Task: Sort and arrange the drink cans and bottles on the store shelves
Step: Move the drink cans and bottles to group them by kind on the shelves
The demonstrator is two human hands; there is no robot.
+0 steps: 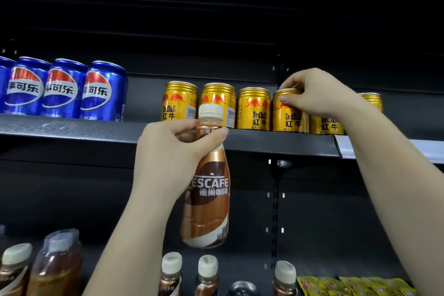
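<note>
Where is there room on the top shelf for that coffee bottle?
There is a bare gap on the shelf between the Pepsi cans and the Red Bull cans. The Red Bull row is packed tight.

I see 2 bare forearms in my view, no sleeves reaching wrists. Left hand (168,151): no ring, no watch, no glove; thumbnail short, unpainted. Right hand (314,94): likewise bare, no jewellery, nails short and plain. No wristbands, no markings on either arm. Upper arms out of frame, so clothing there unknown.
</note>
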